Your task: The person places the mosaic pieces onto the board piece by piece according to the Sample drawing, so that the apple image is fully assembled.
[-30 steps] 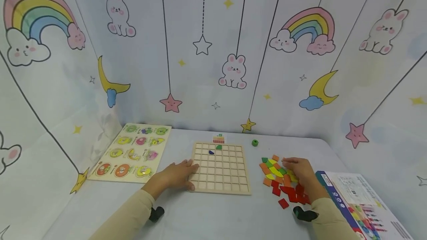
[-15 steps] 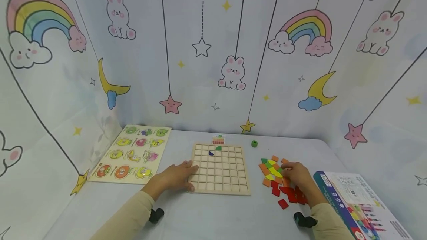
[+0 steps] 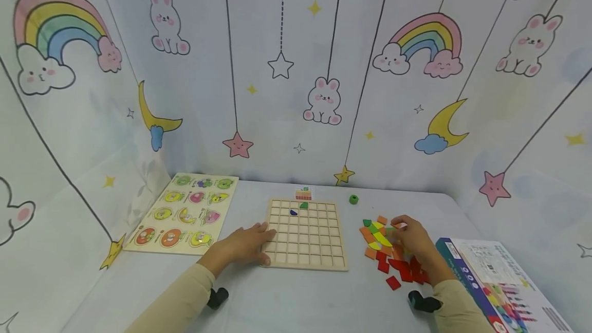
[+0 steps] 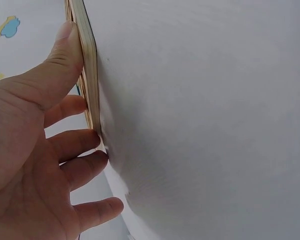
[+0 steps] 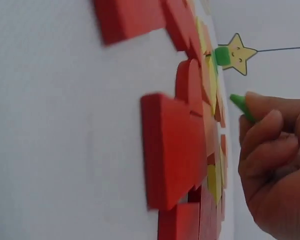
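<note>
1. the pale counter (image 3: 319,299) carries everything and looks matt and even; slow, low movements seem best over it.
2. the board (image 3: 305,235) should stay steady. it looks like light wood, square, with thin raised ribs between shallow cells.
3. the heap of loose pieces (image 3: 382,239) lies to the right of the board; i would keep clear of it, so the neighbours do not slide. they are flat, thick, painted red, orange, yellow and green, some square, some curved.
4. the left hand (image 3: 245,243) has its fingers apart, resting at the board's left edge; this light touch is probably enough.
5. the right hand (image 5: 277,155) is clamped, finger and thumb, on a small green piece (image 5: 241,106), just above the heap. a gentle grip should do; its full outline is hidden.
6. on the board lie a rounded green piece (image 3: 303,205) and a smaller dark blue piece (image 3: 293,213).
</note>
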`<state>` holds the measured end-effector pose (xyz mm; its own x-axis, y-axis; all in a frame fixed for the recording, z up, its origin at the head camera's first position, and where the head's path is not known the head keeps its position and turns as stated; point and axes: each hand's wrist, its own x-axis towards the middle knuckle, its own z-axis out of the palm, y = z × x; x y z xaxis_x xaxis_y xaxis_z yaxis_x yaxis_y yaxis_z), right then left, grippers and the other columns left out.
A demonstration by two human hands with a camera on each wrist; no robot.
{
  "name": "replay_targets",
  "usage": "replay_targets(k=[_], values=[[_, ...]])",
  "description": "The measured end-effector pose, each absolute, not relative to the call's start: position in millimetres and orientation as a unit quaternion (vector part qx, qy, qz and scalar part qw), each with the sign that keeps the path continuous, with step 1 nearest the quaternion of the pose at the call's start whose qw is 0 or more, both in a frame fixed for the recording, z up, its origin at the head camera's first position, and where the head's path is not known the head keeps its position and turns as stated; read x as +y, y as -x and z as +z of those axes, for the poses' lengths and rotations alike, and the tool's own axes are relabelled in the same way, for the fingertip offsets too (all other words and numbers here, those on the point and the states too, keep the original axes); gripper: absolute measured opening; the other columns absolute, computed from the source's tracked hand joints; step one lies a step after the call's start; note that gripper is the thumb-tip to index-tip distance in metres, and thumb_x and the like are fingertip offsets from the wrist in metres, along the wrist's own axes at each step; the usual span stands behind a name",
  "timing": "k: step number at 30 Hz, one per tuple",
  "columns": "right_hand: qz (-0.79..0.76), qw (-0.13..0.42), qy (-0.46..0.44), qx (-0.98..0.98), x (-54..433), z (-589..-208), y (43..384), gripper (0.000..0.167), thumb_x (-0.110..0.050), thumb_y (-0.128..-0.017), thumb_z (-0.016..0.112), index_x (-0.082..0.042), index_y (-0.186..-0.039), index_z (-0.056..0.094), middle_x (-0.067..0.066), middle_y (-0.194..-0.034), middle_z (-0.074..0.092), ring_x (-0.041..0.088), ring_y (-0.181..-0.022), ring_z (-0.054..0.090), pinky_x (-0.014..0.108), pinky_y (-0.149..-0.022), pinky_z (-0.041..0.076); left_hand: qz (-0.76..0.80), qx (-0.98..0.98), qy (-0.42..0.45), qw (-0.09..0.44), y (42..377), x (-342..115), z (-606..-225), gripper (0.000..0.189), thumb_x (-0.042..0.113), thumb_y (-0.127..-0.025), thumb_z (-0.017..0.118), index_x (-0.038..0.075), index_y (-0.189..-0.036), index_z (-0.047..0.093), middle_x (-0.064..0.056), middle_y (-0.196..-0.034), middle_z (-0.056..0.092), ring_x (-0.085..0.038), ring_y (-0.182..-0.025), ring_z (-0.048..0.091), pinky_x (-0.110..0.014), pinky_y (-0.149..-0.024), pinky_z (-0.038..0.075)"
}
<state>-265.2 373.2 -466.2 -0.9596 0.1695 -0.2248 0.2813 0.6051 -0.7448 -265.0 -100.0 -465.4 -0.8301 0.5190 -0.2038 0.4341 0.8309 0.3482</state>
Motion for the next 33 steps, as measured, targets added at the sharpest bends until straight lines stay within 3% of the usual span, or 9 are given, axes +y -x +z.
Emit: replay_targets(k=[6,10,14,21,28,33], values=[[-0.539,0.016,-0.099,0.837,373,-469,273,0.055,-0.037,-0.105,0.058,-0.005,-0.148,0.046,0.013,-0.105,0.056,0.021,-0.083,0.059,0.024,-0.074,0.058,0.139,0.946,-0.254,0.147,267,-100,-466,0.082,0.047,-0.084,0.079,0.017,-0.153,0.048,-0.013,-0.163,0.037,-0.033,-0.152,0.032,-0.064,-0.118,0.028],[-0.603,-0.011,-0.088,0.793,367,-468,276,0.061,-0.041,-0.103,0.06,-0.004,-0.148,0.045,0.009,-0.105,0.064,0.017,-0.084,0.066,0.02,-0.077,0.059,0.135,0.946,-0.255,0.146,267,-100,-465,0.082,0.047,-0.084,0.079,0.018,-0.154,0.048,-0.013,-0.163,0.037,-0.032,-0.152,0.032,-0.064,-0.118,0.029],[-0.683,-0.022,-0.096,0.724,356,-465,283,0.061,-0.034,-0.101,0.064,-0.002,-0.149,0.045,0.001,-0.102,0.072,0.011,-0.086,0.071,0.016,-0.078,0.057,0.135,0.947,-0.254,0.147,267,-99,-464,0.082,0.047,-0.084,0.079,0.018,-0.154,0.047,-0.013,-0.163,0.037,-0.032,-0.152,0.032,-0.063,-0.118,0.028],[-0.758,0.016,-0.128,0.639,323,-455,305,0.055,-0.012,-0.1,0.067,-0.004,-0.15,0.045,0.001,-0.094,0.077,0.01,-0.078,0.072,0.016,-0.07,0.057,0.129,0.947,-0.257,0.146,268,-99,-466,0.082,0.048,-0.084,0.078,0.018,-0.154,0.047,-0.013,-0.163,0.036,-0.032,-0.152,0.031,-0.064,-0.118,0.028],[-0.738,0.024,-0.092,0.668,277,-462,335,0.053,-0.007,-0.097,0.069,-0.003,-0.146,0.049,-0.002,-0.085,0.074,0.006,-0.071,0.07,0.015,-0.057,0.052,0.127,0.948,-0.257,0.137,268,-101,-466,0.082,0.048,-0.084,0.078,0.017,-0.154,0.048,-0.014,-0.163,0.037,-0.033,-0.151,0.032,-0.064,-0.117,0.029],[-0.686,0.053,-0.062,0.723,251,-474,348,0.047,-0.006,-0.098,0.067,-0.002,-0.142,0.053,0.002,-0.087,0.073,0.007,-0.067,0.066,0.018,-0.054,0.048,0.145,0.944,-0.258,0.145,267,-100,-466,0.081,0.046,-0.084,0.079,0.016,-0.153,0.049,-0.015,-0.163,0.036,-0.034,-0.152,0.031,-0.065,-0.118,0.027]])
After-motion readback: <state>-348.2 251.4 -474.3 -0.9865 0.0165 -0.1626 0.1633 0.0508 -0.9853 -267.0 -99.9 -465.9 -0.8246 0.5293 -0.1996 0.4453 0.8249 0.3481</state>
